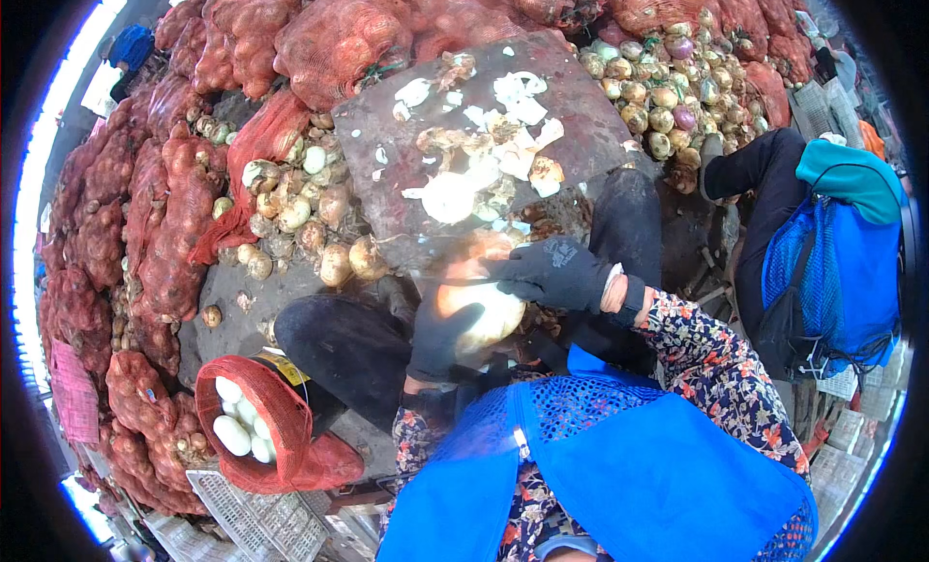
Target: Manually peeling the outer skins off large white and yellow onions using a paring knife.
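Both gloved hands meet over a large pale onion close to my lap. My left hand, in a dark glove, grips the onion from its left side. From the right, my right hand reaches over the onion's top with bent fingers; a dark, thin edge shows by its fingertips, too blurred to name, and its hold is unclear. Just beyond the hands, a dark board carries white onion layers and brown skins. Unpeeled onions are heaped to the board's left.
Peeled white onions fill a bucket lined with red mesh at lower left. Red mesh sacks of onions surround the far and left sides. More loose onions lie at upper right. A person in a blue vest sits on the right.
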{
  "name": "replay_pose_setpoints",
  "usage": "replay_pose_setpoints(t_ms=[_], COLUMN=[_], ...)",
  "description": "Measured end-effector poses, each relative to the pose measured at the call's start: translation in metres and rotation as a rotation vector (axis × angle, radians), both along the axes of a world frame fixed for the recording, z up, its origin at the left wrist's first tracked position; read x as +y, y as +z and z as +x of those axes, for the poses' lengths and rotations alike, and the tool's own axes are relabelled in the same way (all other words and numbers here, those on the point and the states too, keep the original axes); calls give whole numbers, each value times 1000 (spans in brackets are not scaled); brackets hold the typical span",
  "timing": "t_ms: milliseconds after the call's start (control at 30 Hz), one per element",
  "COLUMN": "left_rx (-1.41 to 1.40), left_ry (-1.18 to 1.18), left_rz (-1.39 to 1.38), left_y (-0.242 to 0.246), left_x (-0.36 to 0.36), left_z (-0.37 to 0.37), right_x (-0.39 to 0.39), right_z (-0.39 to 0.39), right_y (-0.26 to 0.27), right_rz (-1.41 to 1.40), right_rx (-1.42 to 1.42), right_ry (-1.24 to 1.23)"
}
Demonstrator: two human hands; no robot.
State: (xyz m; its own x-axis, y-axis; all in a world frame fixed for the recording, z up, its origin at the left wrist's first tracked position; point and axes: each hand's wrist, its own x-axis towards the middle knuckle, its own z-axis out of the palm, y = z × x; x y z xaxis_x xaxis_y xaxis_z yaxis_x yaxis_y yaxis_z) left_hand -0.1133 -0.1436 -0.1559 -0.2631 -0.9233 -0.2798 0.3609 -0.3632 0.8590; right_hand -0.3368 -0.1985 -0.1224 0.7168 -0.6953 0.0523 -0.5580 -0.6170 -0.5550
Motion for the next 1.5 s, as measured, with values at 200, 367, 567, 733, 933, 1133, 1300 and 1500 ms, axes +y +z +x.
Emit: replay_pose_setpoints(t_ms=[200, 367, 567, 733, 933, 1133, 1300, 1500], left_rx=[30, -17, 205, 66, -100, 344, 1259, 763], left_ry=[10, 107, 249, 301, 312, 371, 82, 293], left_rz=[29, -21, -75, -97, -211, 11, -130, -116], left_y=[13, -1, -2, -26, -23, -26, -33, -62], left_x=[7, 6, 3, 0, 1, 3, -4, 8], left_z=[1, -1, -7, -4, -7, -7, -4, 4], right_x=[-25, -18, 16, 61, 52, 48, 31, 19], right_z=[-29, -21, 8, 46, 72, 68, 38, 12], right_y=[-53, -67, -9, -1, -18, -15, -71, -80], right_rz=[946, 435, 112, -87, -51, -52, -162, 378], right_rx=[-589, -230, -377, -280, -220, -187, -485, -372], right_ry=[-437, -430, -526, -363, -459, -454, -700, -904])
